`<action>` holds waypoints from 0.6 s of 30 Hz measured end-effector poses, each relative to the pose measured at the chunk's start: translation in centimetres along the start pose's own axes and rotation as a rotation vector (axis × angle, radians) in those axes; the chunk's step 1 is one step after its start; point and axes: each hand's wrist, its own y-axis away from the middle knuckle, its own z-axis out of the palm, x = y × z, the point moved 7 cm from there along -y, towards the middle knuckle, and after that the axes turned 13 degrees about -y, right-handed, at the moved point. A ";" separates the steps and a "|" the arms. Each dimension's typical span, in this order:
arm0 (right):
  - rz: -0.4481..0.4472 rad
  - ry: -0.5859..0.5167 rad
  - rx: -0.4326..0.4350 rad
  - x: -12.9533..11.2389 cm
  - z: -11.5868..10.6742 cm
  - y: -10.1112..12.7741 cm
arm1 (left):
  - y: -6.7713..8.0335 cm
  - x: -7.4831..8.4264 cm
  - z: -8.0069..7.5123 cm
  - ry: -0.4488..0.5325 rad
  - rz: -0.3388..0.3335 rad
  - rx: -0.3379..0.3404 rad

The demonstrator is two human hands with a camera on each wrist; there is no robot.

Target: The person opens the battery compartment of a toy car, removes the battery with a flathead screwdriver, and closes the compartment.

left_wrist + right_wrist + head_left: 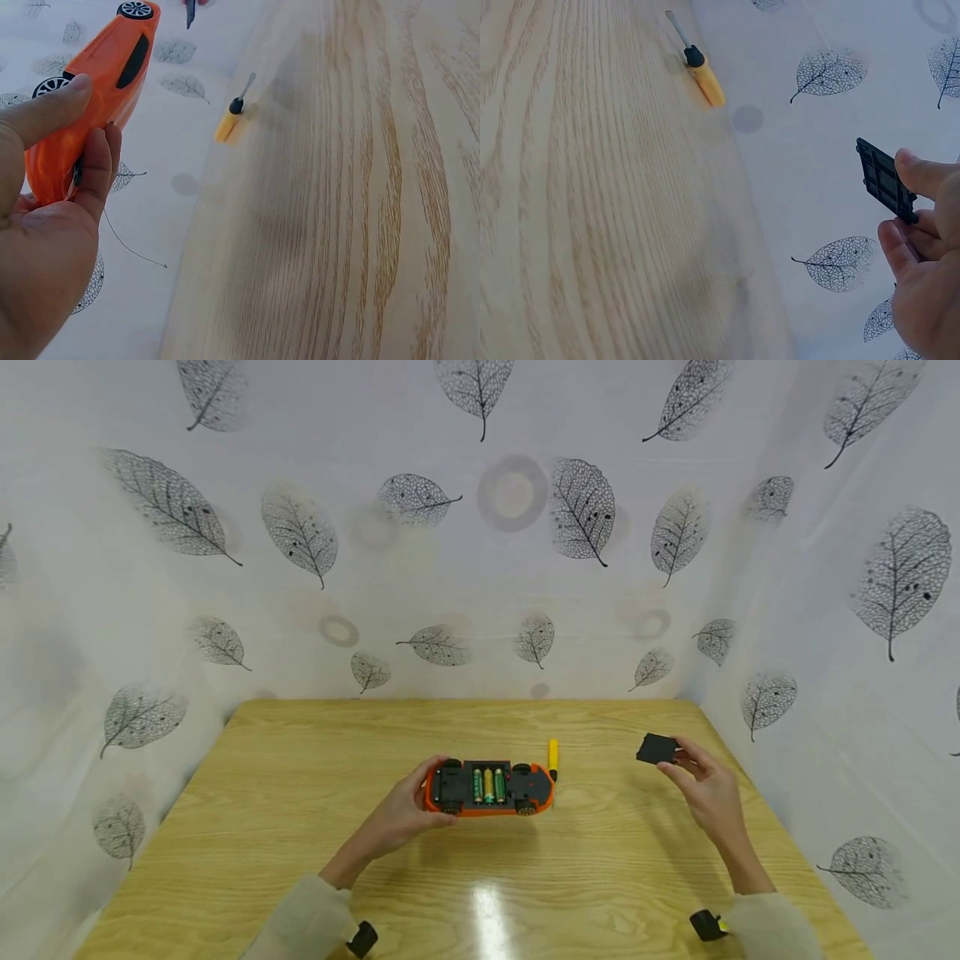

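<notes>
Your left hand (401, 814) grips an orange toy car (489, 787) by one end, thumb and fingers curled round its body, holding it belly-up just above the wooden table (300, 827) near the middle. The car's battery bay lies open toward you, with three batteries (488, 785) seated side by side in it. Your right hand (705, 789), raised well off to the right and apart from the car, pinches a small black battery cover (656, 748) between thumb and fingertips; the right wrist view shows the cover's ribbed inner face (885, 180). A yellow-handled screwdriver (552, 757) lies on the table just beyond the car's far end, its thin shaft showing in both wrist views. White cloth printed with grey leaves (581, 510) hangs behind and on both sides of the table.
</notes>
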 end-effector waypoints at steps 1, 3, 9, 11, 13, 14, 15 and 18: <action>0.003 -0.001 0.000 0.1 0.1 0.0 | 0.0 0.0 0.0 -0.003 0.002 -0.001; 0.000 -0.015 -0.004 -0.6 0.4 0.0 | -0.1 0.0 0.0 -0.008 0.006 -0.002; 0.025 -0.009 -0.006 1.7 0.6 -0.5 | -0.1 0.0 -0.1 -0.006 0.011 -0.009; 0.040 -0.009 -0.007 2.7 0.6 -0.7 | -0.1 0.0 -0.1 -0.002 0.010 -0.009; 0.058 -0.003 -0.014 3.3 0.8 -0.9 | -0.1 0.0 -0.1 -0.003 0.008 -0.007; 0.067 -0.003 -0.019 3.5 0.9 -1.0 | -0.1 0.0 -0.1 -0.004 0.008 -0.006; 0.072 0.004 -0.025 3.7 1.1 -1.1 | -0.1 0.0 -0.1 -0.004 0.008 -0.006; 0.087 0.038 -0.033 4.0 1.4 -1.4 | -0.1 0.0 0.0 0.001 0.008 -0.006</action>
